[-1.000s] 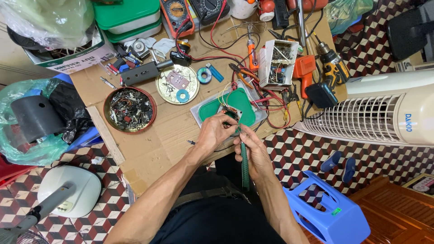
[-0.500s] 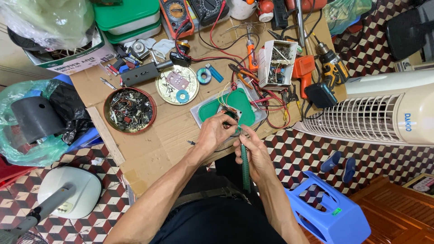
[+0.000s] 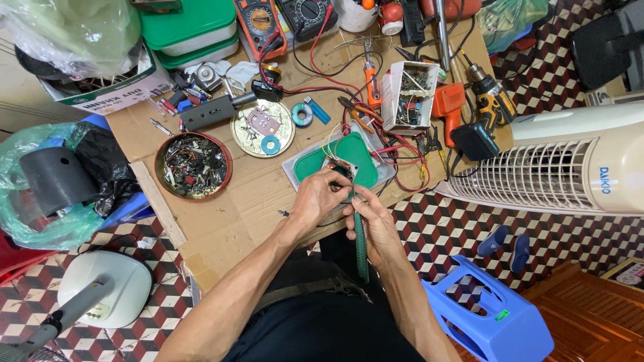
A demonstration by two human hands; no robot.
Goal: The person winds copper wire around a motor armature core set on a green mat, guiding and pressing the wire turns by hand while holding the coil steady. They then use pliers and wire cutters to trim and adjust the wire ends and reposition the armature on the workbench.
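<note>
**Hands at the near table edge**

The left hand [image 3: 315,201] and right hand [image 3: 372,224] meet at the cardboard-covered table [image 3: 228,221] by its near edge, over a green tray [image 3: 335,161]. The right hand grips a green-handled tool [image 3: 360,245], long axis running toward the body, tip pointing away. The left hand pinches a small part, too small to identify. Cardboard left of the hands is bare.

Very little has shifted over the last second: the left hand [image 3: 315,201] has curled its fingers a touch tighter over the small circuit board [image 3: 341,167], edging toward 1 o'clock. The right hand [image 3: 376,224] has barely slid toward 12 o'clock along the green tool [image 3: 360,241].
</note>
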